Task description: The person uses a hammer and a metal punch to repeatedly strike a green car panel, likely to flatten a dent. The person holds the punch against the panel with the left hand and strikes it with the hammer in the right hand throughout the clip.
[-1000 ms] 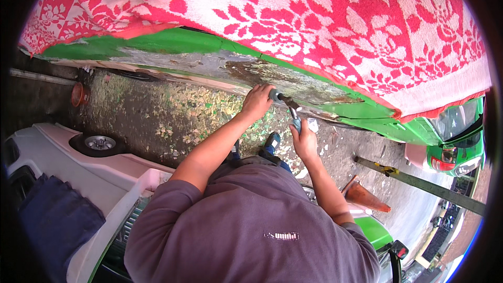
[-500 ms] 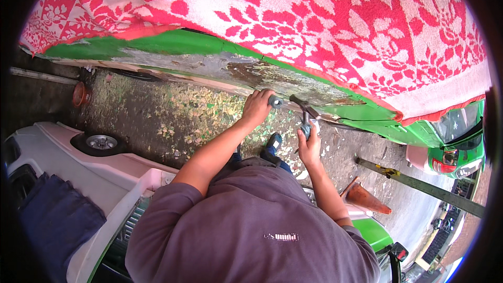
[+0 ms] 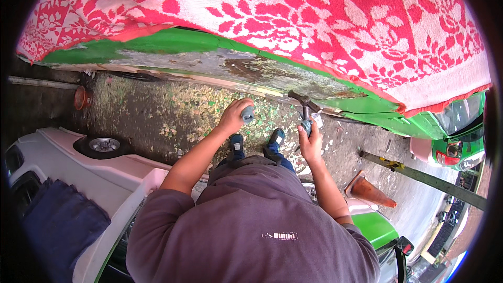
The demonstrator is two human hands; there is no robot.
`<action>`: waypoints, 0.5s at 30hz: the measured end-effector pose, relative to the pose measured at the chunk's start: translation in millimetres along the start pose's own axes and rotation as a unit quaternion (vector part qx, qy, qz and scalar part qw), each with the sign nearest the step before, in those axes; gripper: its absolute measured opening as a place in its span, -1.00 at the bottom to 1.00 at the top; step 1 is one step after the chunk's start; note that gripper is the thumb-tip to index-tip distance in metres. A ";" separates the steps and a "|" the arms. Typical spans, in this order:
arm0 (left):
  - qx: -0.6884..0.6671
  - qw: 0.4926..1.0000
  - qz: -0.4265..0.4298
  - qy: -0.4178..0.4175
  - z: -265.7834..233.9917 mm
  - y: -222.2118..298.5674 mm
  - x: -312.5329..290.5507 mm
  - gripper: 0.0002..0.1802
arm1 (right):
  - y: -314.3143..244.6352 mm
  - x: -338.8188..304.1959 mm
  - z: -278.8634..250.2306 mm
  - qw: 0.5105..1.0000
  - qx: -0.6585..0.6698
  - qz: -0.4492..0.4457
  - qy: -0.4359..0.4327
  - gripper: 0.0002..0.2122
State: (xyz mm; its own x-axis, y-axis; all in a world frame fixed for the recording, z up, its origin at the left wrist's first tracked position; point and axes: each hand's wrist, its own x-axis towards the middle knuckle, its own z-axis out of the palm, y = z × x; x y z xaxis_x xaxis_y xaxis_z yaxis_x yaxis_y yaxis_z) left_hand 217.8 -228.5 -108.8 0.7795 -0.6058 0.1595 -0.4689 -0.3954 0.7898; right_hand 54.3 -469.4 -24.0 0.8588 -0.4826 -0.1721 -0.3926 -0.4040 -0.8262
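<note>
Now the right hand [image 3: 310, 141] is wrapped around the handle of a hammer [image 3: 304, 106], whose head stands just above it against the rusty green car panel [image 3: 272, 71] (under a red flowered blanket [image 3: 314, 15]); the left hand [image 3: 234, 116], level with it, is fisted around a small grey block [image 3: 248, 115]

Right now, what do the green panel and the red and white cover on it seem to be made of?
The green panel looks like painted sheet metal: its lower strip is stripped to dull grey with brown rust patches. The red and white cover looks like woven cloth, probably a towel or blanket, with a matte flowered pattern and a soft hemmed edge.
</note>
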 end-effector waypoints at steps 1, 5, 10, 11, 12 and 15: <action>0.005 1.000 -0.006 0.018 -0.7 -5.9 -3.1 -0.58 | -3.7 -0.7 -1.4 1.000 0.003 0.016 -0.001 -0.56; 0.006 0.999 0.014 0.037 -8.4 -9.5 -2.3 -0.56 | -1.1 -5.0 -0.6 1.000 0.022 0.018 0.008 -0.56; -0.008 0.999 0.031 -0.018 -18.4 9.9 13.7 -0.66 | -1.5 -10.8 3.1 0.999 0.033 0.004 0.010 -0.56; -0.006 0.999 0.040 -0.019 -17.9 5.5 17.6 -0.66 | -3.7 -11.9 3.8 1.000 0.023 0.003 0.008 -0.56; -0.003 0.999 0.048 -0.020 -17.8 2.3 19.8 -0.66 | -6.4 -13.2 4.7 1.000 0.012 0.003 0.005 -0.56; 0.006 0.997 0.061 -0.038 -22.3 10.0 27.5 -0.66 | -3.6 -14.4 7.3 1.000 0.014 0.008 0.003 -0.55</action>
State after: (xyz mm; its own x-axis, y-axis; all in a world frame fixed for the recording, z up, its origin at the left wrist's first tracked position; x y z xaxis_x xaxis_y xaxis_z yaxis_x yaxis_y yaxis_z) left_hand 243.8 -233.8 -83.3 0.6836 -0.6996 0.2081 -0.5635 -0.3247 0.7597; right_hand 45.8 -455.3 -22.4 0.8506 -0.4931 -0.1826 -0.3971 -0.3747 -0.8378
